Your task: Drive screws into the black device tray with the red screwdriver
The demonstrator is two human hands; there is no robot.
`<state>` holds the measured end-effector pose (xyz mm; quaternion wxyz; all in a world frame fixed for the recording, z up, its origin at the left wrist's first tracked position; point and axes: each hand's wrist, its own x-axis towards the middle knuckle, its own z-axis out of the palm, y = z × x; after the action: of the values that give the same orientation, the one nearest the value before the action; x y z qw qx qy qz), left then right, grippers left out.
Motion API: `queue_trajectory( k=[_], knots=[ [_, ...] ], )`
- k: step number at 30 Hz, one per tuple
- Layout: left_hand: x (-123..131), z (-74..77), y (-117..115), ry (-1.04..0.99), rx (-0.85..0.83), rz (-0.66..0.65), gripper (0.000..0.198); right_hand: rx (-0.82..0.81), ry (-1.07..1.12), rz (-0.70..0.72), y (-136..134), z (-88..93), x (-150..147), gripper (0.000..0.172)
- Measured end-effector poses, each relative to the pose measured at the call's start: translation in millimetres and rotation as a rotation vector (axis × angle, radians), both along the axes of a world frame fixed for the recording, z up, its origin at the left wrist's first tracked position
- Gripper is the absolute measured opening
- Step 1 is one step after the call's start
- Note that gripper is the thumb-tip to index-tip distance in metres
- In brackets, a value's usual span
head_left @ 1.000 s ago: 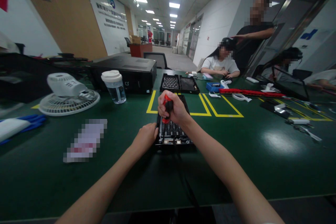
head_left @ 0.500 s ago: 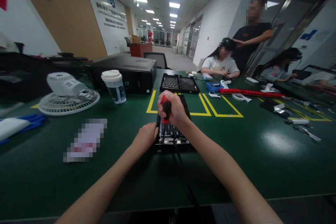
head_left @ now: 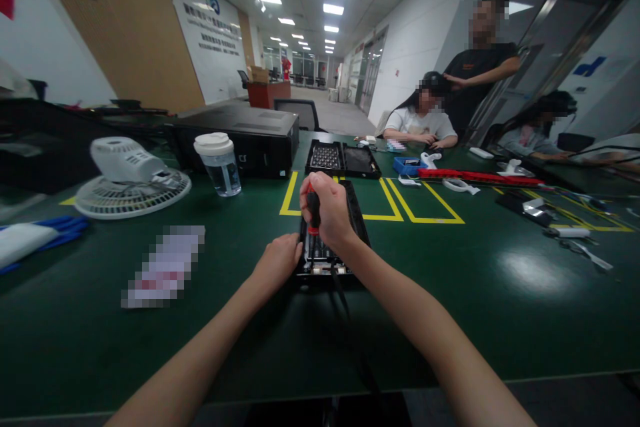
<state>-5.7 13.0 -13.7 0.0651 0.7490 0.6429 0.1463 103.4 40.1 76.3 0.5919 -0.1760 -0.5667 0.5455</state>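
My right hand is wrapped round the red and black handle of a screwdriver, which points down, nearly upright. Its shaft reaches into the left front part of an open black case on the table; the tip is too small to make out. Rows of dark round parts and pale pieces near the front edge show inside the case. My left hand presses against the case's left side, its fingers together and partly hidden at the rim. A black cable or strap runs from the case's front toward me.
Behind stand another open black case and a large black box. On the left are a lidded cup, a white fan and blue-white gloves. Toward the right lie a blue tray and red strip. Other people are across the table.
The screwdriver handle has turned in my right hand, and the wrist has rotated slightly. My left hand stays at the case's side.
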Motion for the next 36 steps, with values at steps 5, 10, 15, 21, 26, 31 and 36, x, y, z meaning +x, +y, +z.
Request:
queue_trajectory(
  k=[5, 10, 15, 21, 26, 31, 36],
  knots=[
    [0.1, 0.4, 0.6, -0.006, -0.012, -0.005, 0.027, 0.037, 0.038, -0.108, -2.5, -0.6, -3.4, 0.028],
    [-0.1, 1.3, 0.9, 0.005, -0.006, -0.012, 0.027, 0.006, 0.061, -0.253, -1.6, -1.9, -3.9, 0.027],
    [-0.1, 1.9, 0.6, 0.024, -0.014, -0.012, 0.026, -0.045, 0.077, -0.347, -1.1, -1.5, -3.0, 0.027],
    [0.3, 2.8, 0.9, 0.013, -0.022, -0.008, 0.028, -0.064, 0.086, -0.440, -5.3, -0.5, -5.7, 0.028],
    [-0.3, 3.1, 0.9, -0.003, -0.027, -0.009, 0.028, -0.043, 0.072, -0.480, -10.3, -2.1, -8.4, 0.027],
    [-0.5, 2.8, 0.2, -0.013, -0.001, -0.022, 0.028, -0.047, 0.063, -0.449, -12.5, -2.2, -8.1, 0.026],
    [0.0, 4.9, -0.1, -0.014, -0.022, -0.015, 0.027, -0.062, 0.063, -0.440, -12.1, -3.0, -6.8, 0.026]
  ],
)
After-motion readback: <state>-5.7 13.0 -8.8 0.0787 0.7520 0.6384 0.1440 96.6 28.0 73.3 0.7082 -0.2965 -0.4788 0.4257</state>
